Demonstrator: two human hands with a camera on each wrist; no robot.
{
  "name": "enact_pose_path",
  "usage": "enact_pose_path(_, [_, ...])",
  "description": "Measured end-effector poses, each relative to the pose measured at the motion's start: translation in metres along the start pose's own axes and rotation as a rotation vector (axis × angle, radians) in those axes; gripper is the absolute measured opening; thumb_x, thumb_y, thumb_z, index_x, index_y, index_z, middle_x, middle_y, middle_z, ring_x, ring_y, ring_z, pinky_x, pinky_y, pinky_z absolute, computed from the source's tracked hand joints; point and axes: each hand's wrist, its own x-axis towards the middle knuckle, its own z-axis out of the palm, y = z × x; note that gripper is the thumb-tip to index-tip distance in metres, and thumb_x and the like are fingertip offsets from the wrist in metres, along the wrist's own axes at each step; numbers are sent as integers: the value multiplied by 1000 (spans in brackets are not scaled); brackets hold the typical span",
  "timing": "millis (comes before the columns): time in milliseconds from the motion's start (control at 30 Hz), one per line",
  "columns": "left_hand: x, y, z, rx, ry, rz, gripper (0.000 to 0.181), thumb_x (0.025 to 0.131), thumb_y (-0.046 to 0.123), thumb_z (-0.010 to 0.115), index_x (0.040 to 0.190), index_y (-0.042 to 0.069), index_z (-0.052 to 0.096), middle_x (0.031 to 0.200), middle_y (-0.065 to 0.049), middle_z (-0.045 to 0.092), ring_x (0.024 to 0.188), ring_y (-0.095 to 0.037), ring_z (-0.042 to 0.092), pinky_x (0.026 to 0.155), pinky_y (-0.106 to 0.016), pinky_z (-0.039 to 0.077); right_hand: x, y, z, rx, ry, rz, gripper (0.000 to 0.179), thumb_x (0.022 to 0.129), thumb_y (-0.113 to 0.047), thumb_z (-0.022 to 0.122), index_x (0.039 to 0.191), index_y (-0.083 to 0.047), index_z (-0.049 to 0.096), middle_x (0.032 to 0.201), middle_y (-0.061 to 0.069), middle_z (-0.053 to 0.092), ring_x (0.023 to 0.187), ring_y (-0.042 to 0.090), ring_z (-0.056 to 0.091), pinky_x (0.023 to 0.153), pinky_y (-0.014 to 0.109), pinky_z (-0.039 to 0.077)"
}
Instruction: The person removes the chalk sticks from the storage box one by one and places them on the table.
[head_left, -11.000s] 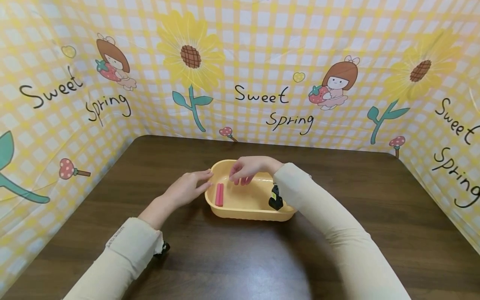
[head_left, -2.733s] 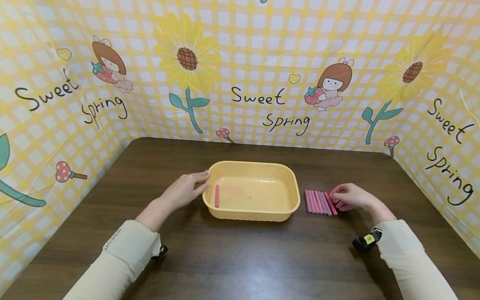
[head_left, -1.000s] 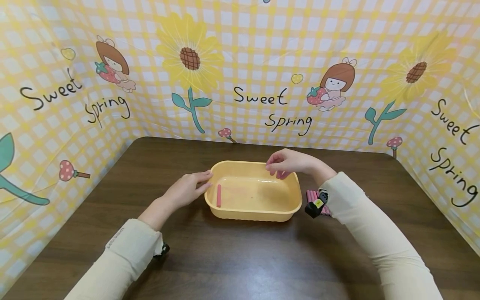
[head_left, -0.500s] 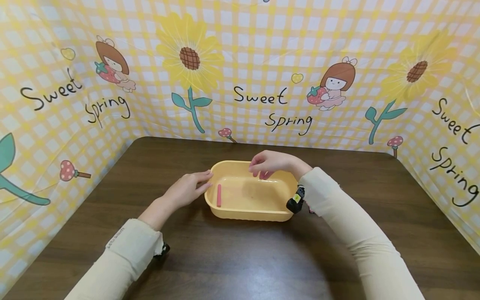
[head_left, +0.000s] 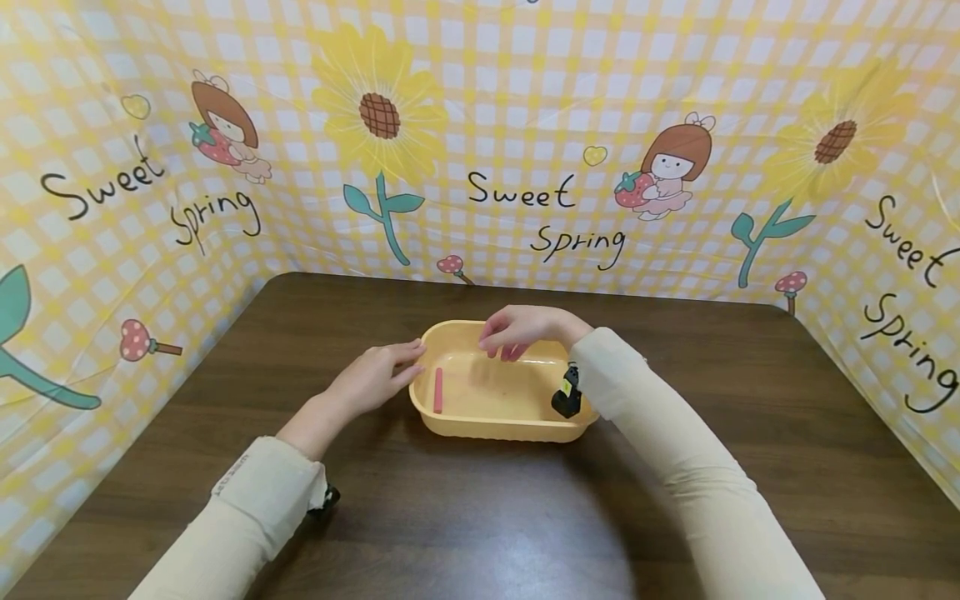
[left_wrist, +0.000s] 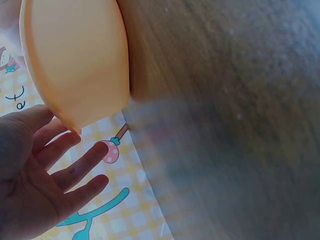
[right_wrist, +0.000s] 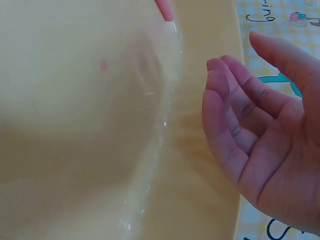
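A yellow oval-cornered plastic basin [head_left: 502, 431] stands mid-table, with one short pink stick [head_left: 438, 390] lying near its left end. At the basin's left rim is my left hand [head_left: 371, 379]; thumb and forefinger touch the rim, and the left wrist view shows the other fingers [left_wrist: 82, 165] spread loosely. My right hand [head_left: 525, 327] hovers over the far side of the basin, right of the stick and apart from it. Its fingers [right_wrist: 215, 110] are loosely bent with nothing between them. The tip of the pink stick [right_wrist: 165, 9] shows at the top of the right wrist view.
The dark wooden table [head_left: 480, 517] surrounds the basin. A yellow checked cloth [head_left: 495, 125] with printed flowers encloses the back and sides. Black wrist cameras [head_left: 567, 392] sit on both wrists. My right sleeve [head_left: 637, 392] covers the table just right of the basin.
Two sticks lay in the basin earlier; one is there now. My right hand has come left from the stick row on the table, which the sleeve now hides. My left hand stays put.
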Motion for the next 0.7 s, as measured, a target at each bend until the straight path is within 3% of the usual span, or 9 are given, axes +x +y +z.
enact_pose_path(233, [0,0,-1,-6,0,-8,42,94,18,55,130,-2,52,138,-19,48,127,-34,48,105,-49,40,19,0,8,-13,-23,-1,31,93,-27,56,115,-6,59,99,8,65,77,11,61,74,24,55])
enact_pose_path(400, [0,0,-1,-4,-4,-9,42,94,18,55,130,-1,52,138,-19,48,127,-33,48,105,-49,40,31,-2,19,-15,-62,3,30,93,-25,56,113,-3,60,84,1,62,68,7,56,64,18,50])
enact_pose_path(567, [1,1,-1,-1,-5,-7,42,94,18,56,130,-1,52,137,-18,49,127,-33,49,105,-49,40,40,-7,29,-43,-104,2,25,93,-25,55,103,-2,62,72,-4,55,61,5,49,56,16,43])
enact_pose_path(700, [1,1,-1,2,-6,-11,41,94,18,55,130,0,53,137,-18,49,126,-33,49,104,-49,41,47,-11,36,-53,-125,17,24,94,-27,54,93,-4,61,72,-4,58,62,5,53,57,15,46])
